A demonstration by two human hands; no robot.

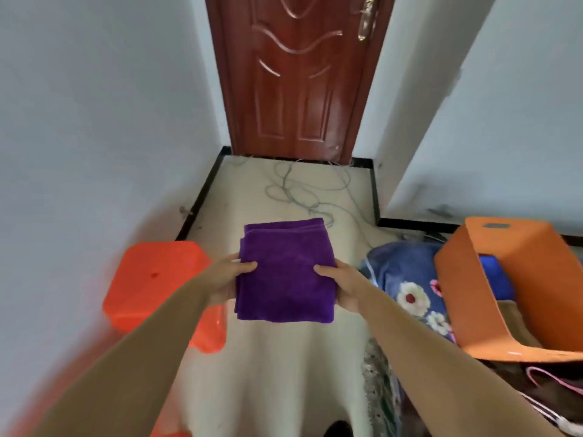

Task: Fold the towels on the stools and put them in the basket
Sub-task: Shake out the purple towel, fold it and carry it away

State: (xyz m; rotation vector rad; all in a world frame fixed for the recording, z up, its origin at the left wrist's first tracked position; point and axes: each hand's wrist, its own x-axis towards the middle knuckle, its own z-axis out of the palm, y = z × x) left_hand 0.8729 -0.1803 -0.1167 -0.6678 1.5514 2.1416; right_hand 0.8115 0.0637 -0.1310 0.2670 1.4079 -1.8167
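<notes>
A purple towel, folded into a thick square, hangs in the air over the floor in front of me. My left hand grips its left edge and my right hand grips its right edge, thumbs on top. A red-orange plastic stool stands to the left, its top bare. An orange basket sits to the right, tilted toward me, with a blue towel and a brown one inside.
A blue flowered cloth lies between the towel and the basket. Loose cable is strewn on the floor before a closed brown door. White walls close in left and right. A pink hanger lies at lower right.
</notes>
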